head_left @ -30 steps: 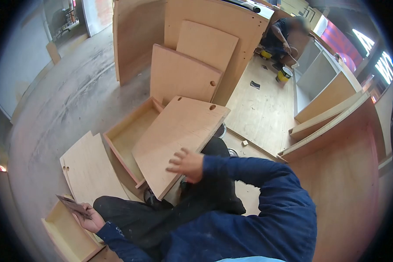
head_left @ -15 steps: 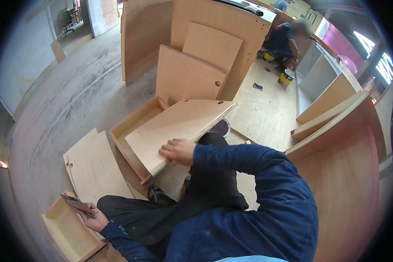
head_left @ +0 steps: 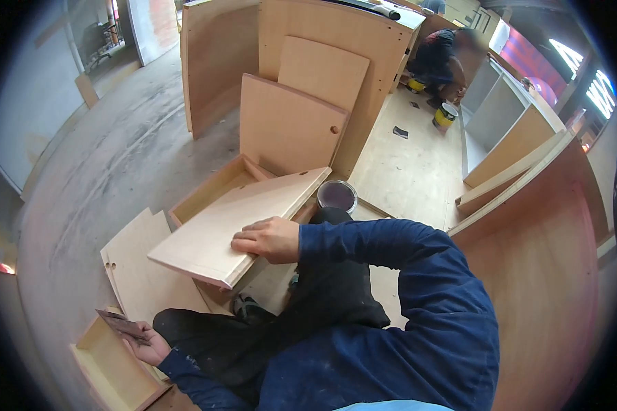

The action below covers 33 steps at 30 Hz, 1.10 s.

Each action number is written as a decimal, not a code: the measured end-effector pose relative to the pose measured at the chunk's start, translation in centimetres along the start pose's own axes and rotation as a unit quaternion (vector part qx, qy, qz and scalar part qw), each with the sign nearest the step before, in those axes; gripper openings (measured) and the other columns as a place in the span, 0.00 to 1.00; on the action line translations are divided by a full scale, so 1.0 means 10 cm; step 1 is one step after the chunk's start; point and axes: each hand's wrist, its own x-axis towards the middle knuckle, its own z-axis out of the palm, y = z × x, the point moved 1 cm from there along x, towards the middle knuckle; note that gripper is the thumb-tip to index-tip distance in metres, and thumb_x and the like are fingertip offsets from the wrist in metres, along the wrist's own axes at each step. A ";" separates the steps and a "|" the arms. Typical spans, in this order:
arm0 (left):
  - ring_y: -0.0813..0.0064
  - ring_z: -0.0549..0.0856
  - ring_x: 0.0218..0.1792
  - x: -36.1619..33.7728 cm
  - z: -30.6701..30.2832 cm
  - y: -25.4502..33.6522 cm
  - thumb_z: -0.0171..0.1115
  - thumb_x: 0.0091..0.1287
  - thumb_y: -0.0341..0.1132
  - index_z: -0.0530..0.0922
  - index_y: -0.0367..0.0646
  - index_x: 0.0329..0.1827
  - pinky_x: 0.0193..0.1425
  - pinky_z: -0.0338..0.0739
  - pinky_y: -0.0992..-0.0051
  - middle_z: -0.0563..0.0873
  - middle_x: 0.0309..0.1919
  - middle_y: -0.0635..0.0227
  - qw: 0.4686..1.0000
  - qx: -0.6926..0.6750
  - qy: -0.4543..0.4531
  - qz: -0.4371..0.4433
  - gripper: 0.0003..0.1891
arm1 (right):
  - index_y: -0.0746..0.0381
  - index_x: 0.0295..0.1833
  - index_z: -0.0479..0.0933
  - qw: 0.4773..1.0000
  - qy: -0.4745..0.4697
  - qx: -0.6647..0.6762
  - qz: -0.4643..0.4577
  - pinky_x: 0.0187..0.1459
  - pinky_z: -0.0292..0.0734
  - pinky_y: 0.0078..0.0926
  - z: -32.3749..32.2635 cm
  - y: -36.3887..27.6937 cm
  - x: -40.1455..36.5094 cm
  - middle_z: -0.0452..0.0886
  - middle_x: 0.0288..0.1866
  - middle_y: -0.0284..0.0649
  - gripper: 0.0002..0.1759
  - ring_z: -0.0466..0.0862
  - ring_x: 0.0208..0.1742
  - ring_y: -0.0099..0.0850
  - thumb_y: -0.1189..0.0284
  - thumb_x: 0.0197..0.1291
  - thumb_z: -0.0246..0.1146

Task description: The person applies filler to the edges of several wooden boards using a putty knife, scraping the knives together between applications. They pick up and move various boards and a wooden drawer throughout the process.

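A pale wooden panel (head_left: pixel 233 222) with holes near its far edge lies tilted across my knee and over a wooden drawer (head_left: pixel 216 181). My right hand (head_left: pixel 271 240) grips its near right edge, fingers on top; the underside of the grip is hidden. Low on the left, my left hand (head_left: pixel 151 344) pinches a thin, flat, dark brown piece (head_left: pixel 122 325), whose kind I cannot make out. Just below that hand is a second, smaller drawer (head_left: pixel 113 366). Beyond my knee stands an open can (head_left: pixel 337 196) with purplish-grey contents.
More panels (head_left: pixel 291 123) lean against a wooden cabinet (head_left: pixel 325 27), and others (head_left: pixel 147 253) lie left of my legs. A curved wooden piece (head_left: pixel 528 274) rises on my right. Farther off, a person (head_left: pixel 439 61) crouches near a yellow-and-black can (head_left: pixel 445 116).
The panel has shifted left and toward me, and its tilt has changed. My right hand moved slightly left with it. More of the open can shows; my left hand stays nearly still.
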 end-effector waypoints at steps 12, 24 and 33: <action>0.74 0.75 0.43 -0.05 -0.06 0.08 0.59 0.73 0.27 0.72 0.40 0.68 0.41 0.72 0.74 0.80 0.60 0.64 0.999 0.013 -0.033 -0.008 0.21 | 0.62 0.55 0.71 0.996 -0.086 -0.009 0.016 0.55 0.80 0.37 0.67 0.05 -0.28 0.79 0.57 0.44 0.17 0.82 0.53 0.41 0.69 0.61 0.60; 0.70 0.79 0.52 -0.04 -0.04 0.07 0.60 0.74 0.30 0.71 0.39 0.69 0.49 0.76 0.71 0.78 0.65 0.62 0.992 0.096 -0.079 -0.003 0.21 | 0.62 0.54 0.72 0.987 -0.103 -0.119 0.020 0.56 0.81 0.35 0.68 -0.15 -0.53 0.80 0.52 0.45 0.19 0.83 0.54 0.39 0.67 0.59 0.61; 0.59 0.76 0.65 -0.78 0.61 -0.54 0.59 0.75 0.39 0.68 0.34 0.71 0.68 0.72 0.62 0.77 0.65 0.54 0.971 0.216 0.000 -0.101 0.26 | 0.67 0.75 0.61 0.975 -0.001 0.207 0.077 0.55 0.78 0.41 0.26 -0.56 -0.14 0.80 0.58 0.56 0.37 0.84 0.52 0.47 0.59 0.67 0.63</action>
